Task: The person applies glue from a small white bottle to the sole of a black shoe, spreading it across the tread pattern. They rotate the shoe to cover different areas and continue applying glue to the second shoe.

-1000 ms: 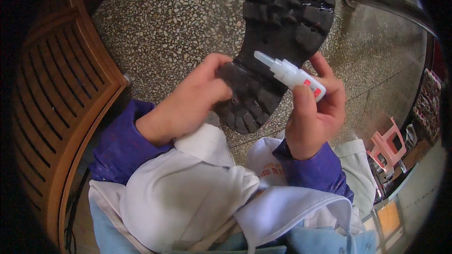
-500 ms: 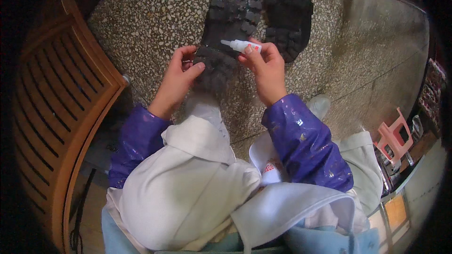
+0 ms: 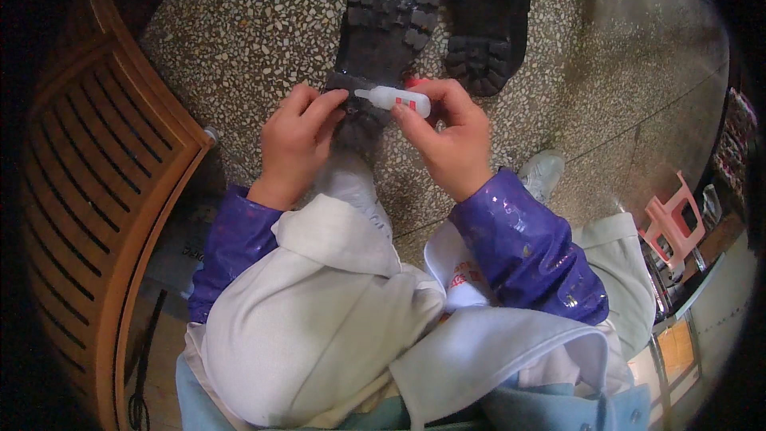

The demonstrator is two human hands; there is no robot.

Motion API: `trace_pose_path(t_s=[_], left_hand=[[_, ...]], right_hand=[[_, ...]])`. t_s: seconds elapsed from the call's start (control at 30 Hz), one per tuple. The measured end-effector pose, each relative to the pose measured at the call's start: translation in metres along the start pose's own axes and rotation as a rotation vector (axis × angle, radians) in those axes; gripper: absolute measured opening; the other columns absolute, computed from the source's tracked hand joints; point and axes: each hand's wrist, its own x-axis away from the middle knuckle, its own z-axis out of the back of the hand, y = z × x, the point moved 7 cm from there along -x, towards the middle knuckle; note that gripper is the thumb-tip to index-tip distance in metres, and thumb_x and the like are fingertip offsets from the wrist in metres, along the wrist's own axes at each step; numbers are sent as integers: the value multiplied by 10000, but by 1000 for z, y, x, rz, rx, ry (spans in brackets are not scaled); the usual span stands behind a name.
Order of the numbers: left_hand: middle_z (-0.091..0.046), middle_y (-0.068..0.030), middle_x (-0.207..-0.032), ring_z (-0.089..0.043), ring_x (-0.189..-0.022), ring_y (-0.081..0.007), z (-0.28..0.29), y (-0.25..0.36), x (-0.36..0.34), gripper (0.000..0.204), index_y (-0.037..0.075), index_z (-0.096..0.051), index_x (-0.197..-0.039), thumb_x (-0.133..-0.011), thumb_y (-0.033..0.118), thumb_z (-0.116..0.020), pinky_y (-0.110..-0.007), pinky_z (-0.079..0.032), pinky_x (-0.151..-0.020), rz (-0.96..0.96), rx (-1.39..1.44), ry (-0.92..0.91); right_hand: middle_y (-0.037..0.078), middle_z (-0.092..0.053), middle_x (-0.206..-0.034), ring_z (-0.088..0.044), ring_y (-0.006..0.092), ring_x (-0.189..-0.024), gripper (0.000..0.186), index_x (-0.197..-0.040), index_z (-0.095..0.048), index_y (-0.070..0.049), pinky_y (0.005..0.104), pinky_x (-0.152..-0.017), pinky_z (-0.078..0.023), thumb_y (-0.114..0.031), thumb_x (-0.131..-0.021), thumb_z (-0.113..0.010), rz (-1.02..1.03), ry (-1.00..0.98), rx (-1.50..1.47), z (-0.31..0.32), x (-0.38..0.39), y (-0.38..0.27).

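Observation:
A black lugged shoe sole (image 3: 387,24) lies tread up on the speckled floor, its heel end toward me. My left hand (image 3: 294,140) has its fingers closed at the left edge of that heel end; the fingertips partly hide the contact. In my right hand (image 3: 453,136) is a small white glue bottle (image 3: 403,102) with red marks, held nearly level between thumb and fingers. Its thin nozzle points left, close to the left fingertips and above the heel end. A bit of red, perhaps a cap, shows behind the bottle by the right fingers.
A second black shoe sole (image 3: 487,20) lies to the right of the first. At the left stands a slatted brown wooden chair (image 3: 104,191). A pink plastic stool (image 3: 674,223) sits at the right. My pale-trousered leg (image 3: 319,311) and a light shoe (image 3: 542,173) are below.
My right hand has come down a little, and the bottle has shifted left and down toward the left fingers. The left fingers have curled inward at the heel.

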Motion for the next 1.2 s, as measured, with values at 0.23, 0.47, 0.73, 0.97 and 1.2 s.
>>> trace_pose_path(t_s=[0.23,0.47,0.73,0.97,1.2], left_hand=[[-549,-88,-829,-592,-685,-248,-1,-6,-2,223,86,-633,-993,-783,13,-660,-338,-473,-582,54,49,-59],[-568,-71,-785,-593,-648,-234,-3,-20,6,200,85,-649,-920,-742,6,-695,-322,-474,-552,-45,190,93],[-559,-80,-806,-606,-676,-252,-2,-12,-1,209,90,-630,-949,-759,16,-674,-335,-481,-565,1,188,-8],[-566,-96,-841,-612,-724,-300,-3,-12,-7,217,87,-603,-970,-772,19,-658,-367,-485,-595,-27,134,-84],[-583,-98,-810,-607,-698,-278,-6,-23,-2,215,70,-624,-954,-758,-5,-668,-339,-482,-588,-66,204,-28]], right_hand=[[56,-615,-769,-593,90,-655,198,-884,-602,-22,236,-575,-486,-130,-778,-729,37,-5,99,-6,-1,-5],[83,-614,-728,-612,165,-623,185,-861,-607,-27,275,-563,-490,-147,-773,-718,83,-84,234,-17,-2,-6],[82,-624,-728,-610,146,-615,187,-868,-602,-23,269,-559,-490,-136,-776,-718,49,1,188,-16,-7,-4],[69,-626,-729,-599,104,-635,195,-871,-595,-10,256,-571,-494,-133,-780,-715,3,10,123,-9,-9,-2],[71,-626,-717,-600,107,-616,191,-868,-591,-13,263,-550,-487,-136,-784,-709,-20,-65,106,-17,-7,2]])
